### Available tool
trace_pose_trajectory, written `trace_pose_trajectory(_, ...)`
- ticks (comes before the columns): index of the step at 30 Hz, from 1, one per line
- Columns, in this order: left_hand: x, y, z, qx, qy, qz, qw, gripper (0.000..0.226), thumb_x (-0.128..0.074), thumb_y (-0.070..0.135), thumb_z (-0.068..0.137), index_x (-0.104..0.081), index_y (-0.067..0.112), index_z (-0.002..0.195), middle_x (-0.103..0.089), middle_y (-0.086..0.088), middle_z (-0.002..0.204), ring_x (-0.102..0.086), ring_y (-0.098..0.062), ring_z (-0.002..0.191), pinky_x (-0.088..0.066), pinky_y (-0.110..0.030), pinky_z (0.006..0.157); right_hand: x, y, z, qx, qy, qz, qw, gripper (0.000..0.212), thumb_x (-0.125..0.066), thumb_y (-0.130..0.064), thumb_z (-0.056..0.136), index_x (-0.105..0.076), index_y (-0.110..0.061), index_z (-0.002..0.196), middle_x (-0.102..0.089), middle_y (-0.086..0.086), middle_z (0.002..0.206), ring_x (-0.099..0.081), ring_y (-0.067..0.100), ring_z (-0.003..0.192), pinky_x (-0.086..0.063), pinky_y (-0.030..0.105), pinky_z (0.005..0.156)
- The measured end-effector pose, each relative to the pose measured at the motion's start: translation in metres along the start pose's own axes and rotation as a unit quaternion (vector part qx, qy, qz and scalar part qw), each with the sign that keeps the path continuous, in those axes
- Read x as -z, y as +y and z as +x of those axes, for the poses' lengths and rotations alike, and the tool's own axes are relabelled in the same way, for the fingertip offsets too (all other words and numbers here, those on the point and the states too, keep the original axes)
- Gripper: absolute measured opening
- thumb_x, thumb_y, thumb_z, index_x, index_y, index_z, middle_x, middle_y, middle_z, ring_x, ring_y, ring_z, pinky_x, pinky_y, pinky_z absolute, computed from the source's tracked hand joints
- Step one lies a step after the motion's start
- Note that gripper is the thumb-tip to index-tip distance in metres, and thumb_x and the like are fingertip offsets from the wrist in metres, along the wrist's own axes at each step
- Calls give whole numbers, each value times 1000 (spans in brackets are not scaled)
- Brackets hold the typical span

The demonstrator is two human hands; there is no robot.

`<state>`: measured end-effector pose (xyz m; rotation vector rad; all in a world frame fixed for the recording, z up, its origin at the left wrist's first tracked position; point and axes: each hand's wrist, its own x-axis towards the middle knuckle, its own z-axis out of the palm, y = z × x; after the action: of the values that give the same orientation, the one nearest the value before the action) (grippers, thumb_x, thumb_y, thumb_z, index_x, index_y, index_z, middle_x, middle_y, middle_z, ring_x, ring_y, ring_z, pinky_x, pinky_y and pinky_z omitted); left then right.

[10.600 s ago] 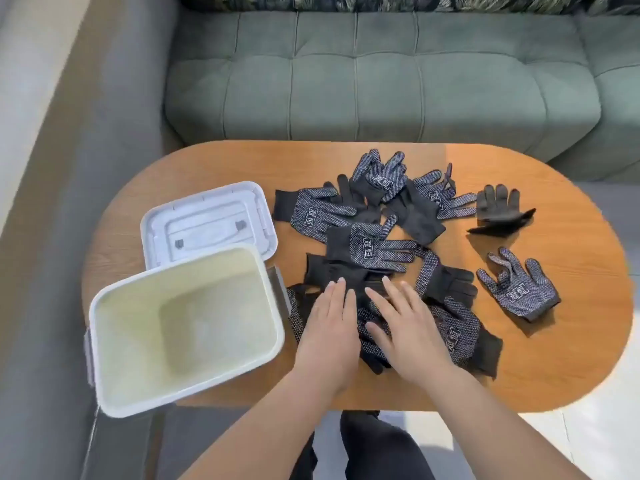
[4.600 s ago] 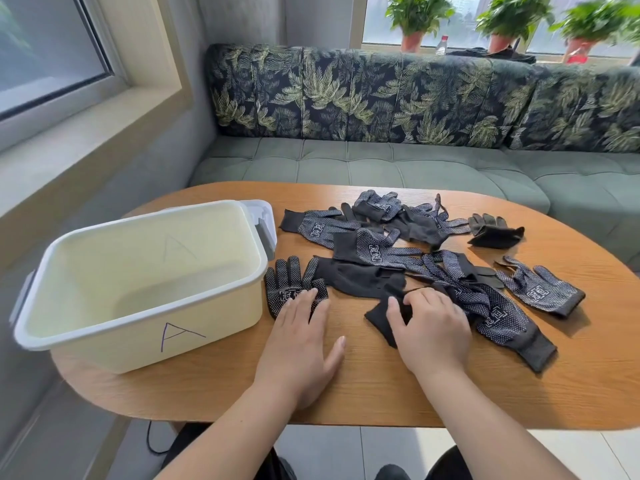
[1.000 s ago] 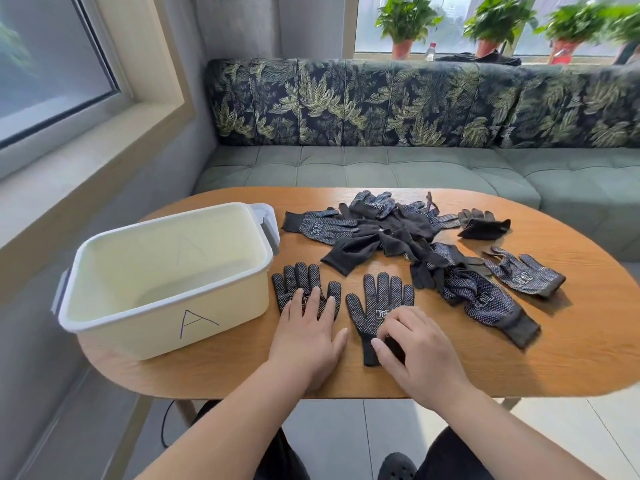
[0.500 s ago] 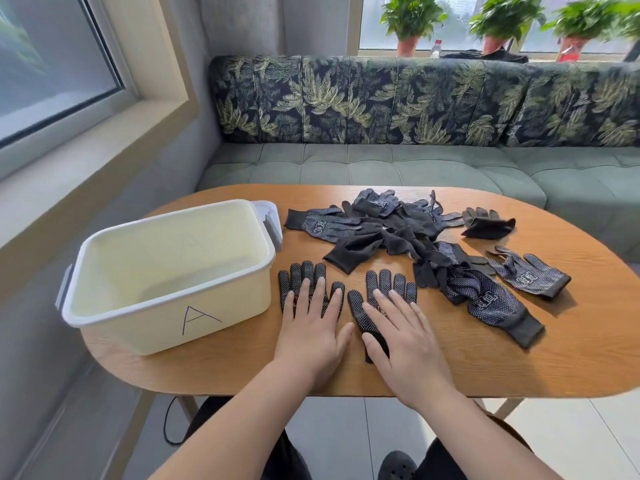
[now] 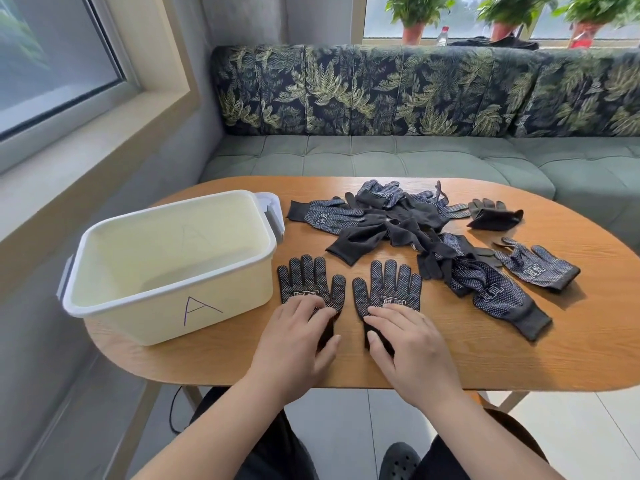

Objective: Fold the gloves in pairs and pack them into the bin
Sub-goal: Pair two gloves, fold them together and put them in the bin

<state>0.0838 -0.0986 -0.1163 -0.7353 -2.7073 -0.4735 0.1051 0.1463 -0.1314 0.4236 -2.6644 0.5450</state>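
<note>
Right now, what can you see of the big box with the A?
The bin is a cream, plastic-looking tub with a paler rim and rounded corners. A thin letter A is drawn on its near wall; a fainter one shows on the far wall. Grey clips sit at both ends. It has no lid on and looks empty. It stands upright at the left end of the wooden table. Only the table seems to touch it.

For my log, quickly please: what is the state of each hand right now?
Left hand: open, fingers resting on the near glove beside the bin.
Right hand: open, fingers resting on the second glove.
</note>
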Motion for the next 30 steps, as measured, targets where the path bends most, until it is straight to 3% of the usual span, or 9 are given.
trace_pose_trajectory(2, 5, -9, -9, -16, -17, -8, 1000, 38, -62, 51, 100, -69, 24, 127, -59, 8, 124, -55, -20, 116, -51, -40, 95, -3, 0, -1, 2, 7, 12, 1000, 30, -59, -37, 102, -77, -28, 124, -69, -15, 135, -56, 12, 135, -48, 41, 112)
trace_pose_trajectory(5, 8, -14, -13, -23, -30, -30, 999, 35, -64, 49, 100, -74, 26, 124, -62, 12, 124, -56, -17, 116, -51, -37, 96, -2, 1, 0, -4, 10, 26, 1000, 29, -61, -35, 99, -79, -28, 122, -70, -16, 134, -57, 13, 135, -48, 39, 113)
trace_pose_trajectory(13, 5, -9, -17, -39, 50, -49, 997, 13, -69, 29, 104, -76, 19, 100, -70, 8, 111, -63, -18, 104, -55, -35, 86, 4, -2, -1, -2, 20, 33, 999, 19, -70, -22, 93, -79, -25, 109, -69, -15, 116, -59, 11, 117, -55, 39, 95)
trace_pose_trajectory(17, 9, 0, -20, 54, 78, -131, 987, 6, -67, 27, 105, -71, 23, 103, -66, 15, 101, -61, -10, 95, -51, -32, 82, 4, -2, -1, 23, 26, 35, 999, 19, -73, -22, 91, -79, -24, 109, -69, -15, 117, -57, 13, 122, -52, 39, 99)
trace_pose_trajectory(21, 27, 23, -9, 237, 137, -317, 908, 6, -69, 27, 103, -72, 32, 102, -71, 18, 90, -66, -6, 84, -48, -15, 74, 6, -3, -1, 28, 54, 41, 997, 27, -74, -38, 93, -78, -24, 116, -68, -13, 123, -57, 17, 127, -51, 44, 105)
trace_pose_trajectory(25, 34, 53, 17, 280, 157, -457, 830, 10, -71, 19, 103, -76, 23, 95, -77, 7, 88, -71, -8, 81, -56, -23, 76, 12, -7, 0, 42, 18, 37, 998, 83, -80, -69, 82, -61, -20, 147, -59, -8, 143, -50, 20, 138, -41, 41, 119)
trace_pose_trajectory(27, 29, 71, 25, 275, 136, -494, 813, 11, -73, 15, 100, -77, 21, 92, -79, 3, 86, -73, -12, 82, -59, -29, 78, 13, -7, 0, 26, 0, 46, 999, 99, -82, -68, 78, -50, -17, 155, -52, -6, 149, -45, 20, 142, -35, 37, 122)
trace_pose_trajectory(28, 25, 81, 26, 267, 124, -494, 818, 11, -75, 15, 99, -77, 24, 92, -79, 5, 86, -74, -11, 83, -60, -31, 80, 12, -6, 0, 15, 9, 61, 998, 92, -81, -62, 81, -51, -15, 154, -53, -5, 148, -45, 21, 141, -36, 37, 122)
trace_pose_trajectory(30, 12, 96, 24, 241, 114, -445, 855, 10, -75, 21, 98, -76, 29, 94, -77, 15, 91, -72, -6, 92, -57, -31, 88, 10, -3, 3, 1, 46, 98, 994, 55, -70, -44, 93, -63, -14, 139, -61, -7, 136, -51, 21, 131, -44, 39, 115)
